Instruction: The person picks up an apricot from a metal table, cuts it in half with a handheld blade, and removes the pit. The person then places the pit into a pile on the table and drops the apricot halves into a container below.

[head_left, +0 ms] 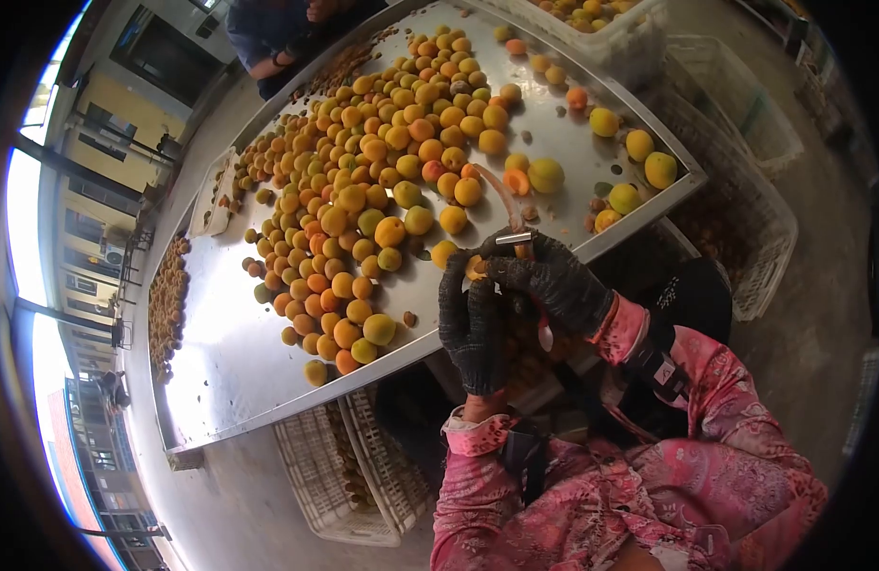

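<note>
My left hand [470, 319], in a dark knit glove, is closed around an orange apricot [476, 267] at the table's near edge. My right hand [558, 285], gloved the same way, meets it and grips a hand tool [514, 239] with a short shiny metal crosspiece. A thin, curved, tan strip rises from beside the crosspiece over the table; I cannot tell whether it belongs to the tool. A pale rounded tip hangs below my right fingers. Just beyond my hands lie a cut apricot half [516, 182] and a yellow-green apricot [546, 175].
A large pile of apricots [373, 152] spreads over the raised-edge metal table [240, 381]. Pits [168, 305] lie along its left end. White plastic crates [401, 476] stand below, with more crates [744, 190] at right. Another person [278, 38] is at the far side.
</note>
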Motion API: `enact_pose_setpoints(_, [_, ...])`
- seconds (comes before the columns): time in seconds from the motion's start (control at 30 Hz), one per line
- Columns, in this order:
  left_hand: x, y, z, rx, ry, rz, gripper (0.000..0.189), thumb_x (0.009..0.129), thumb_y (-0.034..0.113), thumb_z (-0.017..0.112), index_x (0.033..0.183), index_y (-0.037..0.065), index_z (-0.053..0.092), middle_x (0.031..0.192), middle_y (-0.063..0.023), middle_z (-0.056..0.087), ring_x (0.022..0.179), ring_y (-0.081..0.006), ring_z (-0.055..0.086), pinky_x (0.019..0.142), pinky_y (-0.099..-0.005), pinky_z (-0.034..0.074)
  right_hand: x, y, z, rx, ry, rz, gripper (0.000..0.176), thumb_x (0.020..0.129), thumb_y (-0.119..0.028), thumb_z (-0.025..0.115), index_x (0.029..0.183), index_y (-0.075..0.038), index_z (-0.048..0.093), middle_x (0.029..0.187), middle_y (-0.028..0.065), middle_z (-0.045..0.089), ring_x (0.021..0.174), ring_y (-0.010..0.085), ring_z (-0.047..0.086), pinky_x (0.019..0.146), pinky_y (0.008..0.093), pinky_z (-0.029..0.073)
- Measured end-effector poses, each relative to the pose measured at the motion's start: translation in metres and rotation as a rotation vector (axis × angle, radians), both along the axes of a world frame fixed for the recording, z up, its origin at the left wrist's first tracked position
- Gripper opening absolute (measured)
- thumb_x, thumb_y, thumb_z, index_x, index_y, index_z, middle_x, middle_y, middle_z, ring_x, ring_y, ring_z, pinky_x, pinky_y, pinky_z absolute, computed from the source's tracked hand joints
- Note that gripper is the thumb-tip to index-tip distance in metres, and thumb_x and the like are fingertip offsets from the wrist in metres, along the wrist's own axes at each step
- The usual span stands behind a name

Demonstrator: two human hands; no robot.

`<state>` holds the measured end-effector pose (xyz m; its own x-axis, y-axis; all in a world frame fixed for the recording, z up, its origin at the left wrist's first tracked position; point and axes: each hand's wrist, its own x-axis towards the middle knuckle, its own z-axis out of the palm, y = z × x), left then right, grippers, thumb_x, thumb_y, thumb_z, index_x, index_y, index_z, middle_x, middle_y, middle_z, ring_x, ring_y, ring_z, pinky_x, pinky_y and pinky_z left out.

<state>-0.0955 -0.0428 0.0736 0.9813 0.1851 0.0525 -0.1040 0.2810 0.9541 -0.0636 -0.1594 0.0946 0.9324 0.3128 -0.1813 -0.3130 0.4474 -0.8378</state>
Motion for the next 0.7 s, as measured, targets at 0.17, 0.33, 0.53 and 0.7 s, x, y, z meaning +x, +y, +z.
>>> enact_pose_setpoints(0.17, [0.014,-0.008,-0.002,0.050,-0.056,0.183,0.035,0.096,0.020,0.039,0.124,0.000,0.043,0.107,-0.0084,0.054,0.087,-0.0078,0.052,0.070,-0.0212,0.044,0.005,0.013,-0.021,-0.137,-0.146,-0.044,0.028,0.081,-0.019,0.065,0.104,-0.003,0.060,0.088,0.0051,0.064,0.077,0.0080,0.059,0.068,0.0230,0.048])
enact_pose_setpoints(0.33, [0.021,0.002,-0.003,0.221,-0.144,0.061,0.036,0.091,0.010,0.040,0.125,-0.001,0.040,0.122,-0.0150,0.047,0.115,-0.0232,0.043,0.097,-0.0339,0.034,0.004,0.013,-0.023,-0.329,-0.357,-0.111,0.030,0.082,-0.021,0.064,0.107,-0.004,0.060,0.093,0.0054,0.065,0.085,0.0090,0.058,0.077,0.0262,0.047])
enact_pose_setpoints(0.53, [0.037,0.012,-0.005,0.330,0.063,0.008,0.052,0.071,-0.004,0.052,0.123,-0.001,0.041,0.119,-0.0146,0.049,0.114,-0.0234,0.044,0.095,-0.0349,0.036,0.016,0.006,-0.014,-0.025,-0.139,-0.122,0.030,0.082,-0.021,0.063,0.108,-0.006,0.058,0.087,0.0027,0.064,0.064,0.0052,0.055,0.056,0.0198,0.045])
enact_pose_setpoints(0.7, [0.051,0.019,-0.019,0.501,-0.164,-0.041,0.039,0.090,0.035,0.041,0.111,0.003,0.050,0.097,-0.0109,0.058,0.073,-0.0136,0.054,0.061,-0.0235,0.044,0.039,0.005,0.001,0.327,-0.242,-0.469,0.024,0.086,-0.020,0.055,0.104,-0.005,0.050,0.059,0.0002,0.047,0.045,0.0082,0.045,0.041,0.0220,0.038])
